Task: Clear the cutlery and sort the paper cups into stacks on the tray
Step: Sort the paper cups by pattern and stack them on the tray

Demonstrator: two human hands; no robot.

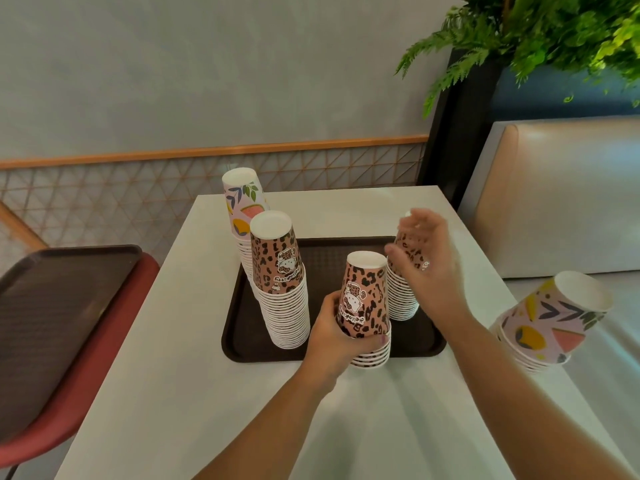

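A dark brown tray (322,261) lies on the white table (194,393). On it stand upside-down cup stacks: a tall fruit-print stack (242,206) at the back left, a tall leopard-print stack (280,282) in front of it, and another leopard stack (403,292) at the right. My left hand (332,336) grips a short leopard stack (367,306) at the tray's front edge. My right hand (429,261), fingers spread and relaxed, hovers beside the right leopard stack and partly hides it. A short fruit-print stack (550,323) sits tilted at the table's right edge. No cutlery shows.
A second brown tray (52,313) rests on a red chair (114,344) to the left. A beige booth seat (561,192) stands at the right, with a green plant (540,32) above it. A lattice-panelled wall runs behind the table.
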